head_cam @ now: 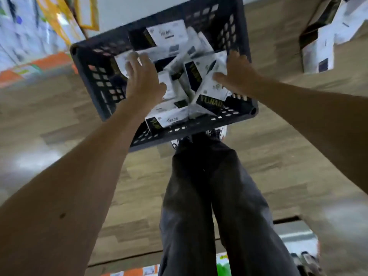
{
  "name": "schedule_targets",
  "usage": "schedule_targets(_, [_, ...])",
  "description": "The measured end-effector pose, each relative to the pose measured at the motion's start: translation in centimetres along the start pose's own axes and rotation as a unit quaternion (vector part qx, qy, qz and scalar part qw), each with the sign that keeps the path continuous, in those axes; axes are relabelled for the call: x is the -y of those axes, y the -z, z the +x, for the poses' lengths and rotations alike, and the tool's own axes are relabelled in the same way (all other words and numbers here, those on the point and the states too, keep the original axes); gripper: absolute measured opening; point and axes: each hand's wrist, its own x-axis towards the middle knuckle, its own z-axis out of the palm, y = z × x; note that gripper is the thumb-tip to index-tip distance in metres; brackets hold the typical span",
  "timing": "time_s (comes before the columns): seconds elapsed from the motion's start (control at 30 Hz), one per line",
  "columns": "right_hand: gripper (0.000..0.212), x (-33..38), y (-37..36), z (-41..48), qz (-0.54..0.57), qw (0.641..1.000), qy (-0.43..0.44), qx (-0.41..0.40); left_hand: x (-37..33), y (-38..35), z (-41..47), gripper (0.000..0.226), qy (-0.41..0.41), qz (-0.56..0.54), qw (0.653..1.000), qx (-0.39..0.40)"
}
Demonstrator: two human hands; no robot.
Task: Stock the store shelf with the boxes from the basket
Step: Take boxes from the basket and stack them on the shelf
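Head view, hands [143,82] [238,73] on boxes [169,35], inside basket [89,62]

One basket [99,80], roughly ten boxes [171,34]

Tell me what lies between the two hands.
Head view: a jumble of white-and-black boxes in the basket lies between the left hand and the right hand.

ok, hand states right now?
Left hand: open, fingers spread over the boxes in the basket.
Right hand: grips a white box.
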Motion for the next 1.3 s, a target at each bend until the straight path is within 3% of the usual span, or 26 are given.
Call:
schedule_targets(0.1, [0.101, -1.0, -3.2, 3.1, 0.088, 0.991, -0.094, 0.028, 0.0, -1.3, 3.5, 0.083, -0.012, 0.058, 0.996, -0.072])
schedule_targets(0.27, [0.117, -1.3, -8.2, 4.9, 0.109, 0.979, -0.172, 0.019, 1.1, -1.6, 7.4, 0.091, -0.036, 0.106, 0.99, -0.089])
schedule_targets(0.37, [0.117, -1.5, -9.9, 5.3, 0.145, 0.97, -0.196, 0.016, 1.3, -1.8, 8.2, 0.095, -0.035, 0.115, 0.989, -0.088])
schedule_targets(0.63, [0.11, -0.6, -10.3, 6.4, 0.154, 0.961, -0.229, -0.012, 0.8, -2.1, 8.6, 0.079, -0.01, 0.111, 0.983, -0.147])
schedule_targets(0.8, [0.101, -0.9, -9.3, 5.6, 0.166, 0.965, -0.205, 0.01, 0.4, -1.9, 7.1, 0.085, -0.026, 0.111, 0.988, -0.108])
schedule_targets(0.93, [0.117, 0.1, -6.3, 2.6, 0.2, 0.963, -0.178, 0.045, -0.5, 0.4, 4.1, 0.071, 0.005, 0.125, 0.99, -0.069])
schedule_targets(1.13, [0.116, 3.6, 3.2, -5.1, 0.171, 0.977, -0.124, 0.019, -3.1, 10.7, -2.2, 0.07, 0.009, 0.171, 0.985, -0.021])
schedule_targets(1.3, [0.117, 8.3, 13.8, -13.7, 0.035, 0.996, -0.044, 0.062, -7.2, 22.6, -8.5, 0.07, -0.006, 0.202, 0.979, 0.005])
